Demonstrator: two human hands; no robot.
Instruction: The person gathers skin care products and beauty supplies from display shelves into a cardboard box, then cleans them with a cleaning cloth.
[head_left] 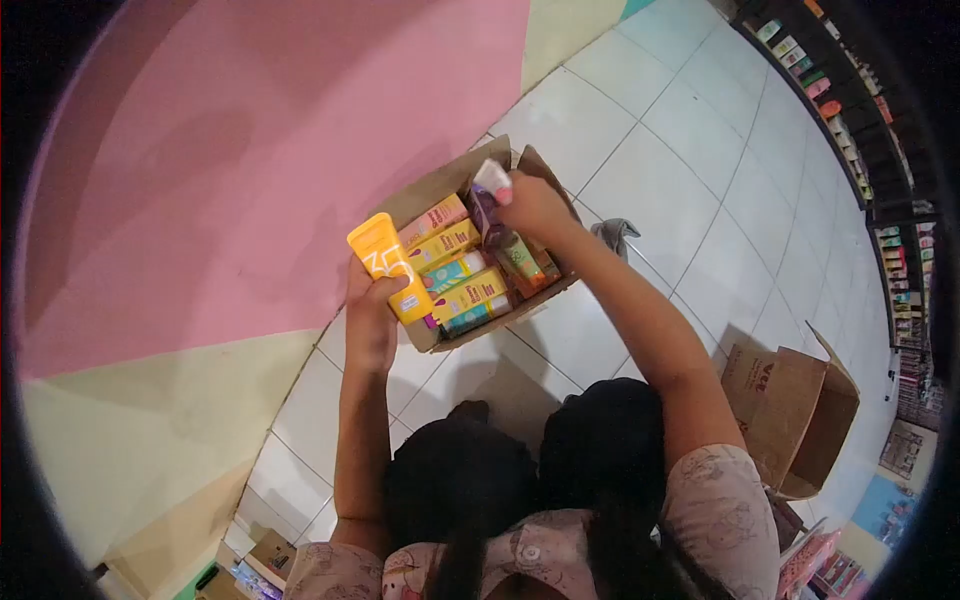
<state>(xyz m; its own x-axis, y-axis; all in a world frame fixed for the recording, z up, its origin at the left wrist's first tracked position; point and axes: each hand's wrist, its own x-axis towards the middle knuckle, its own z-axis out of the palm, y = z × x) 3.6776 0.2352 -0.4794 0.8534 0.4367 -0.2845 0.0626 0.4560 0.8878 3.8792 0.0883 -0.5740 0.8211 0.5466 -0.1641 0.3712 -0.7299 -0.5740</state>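
An open cardboard box (455,344) stands on the tiled floor, filled with small product boxes and tubes. My left hand (370,305) holds a yellow tube (388,265) marked 35, over the box's left side. Inside lie yellow cartons (443,244), a pink carton (434,217) and teal and white tubes (455,271). At the box's upper right, my right hand (535,208) is closed on a small white and pink item (492,180), just above a dark purple carton (484,214). A green and orange pack (519,262) lies below that hand.
A pink and cream wall (270,170) rises at the left. An empty open carton (785,415) sits on the floor at the right. Shelves of products (835,115) curve along the far right. Another box (270,555) is at the lower left. My knees (460,480) are below the box.
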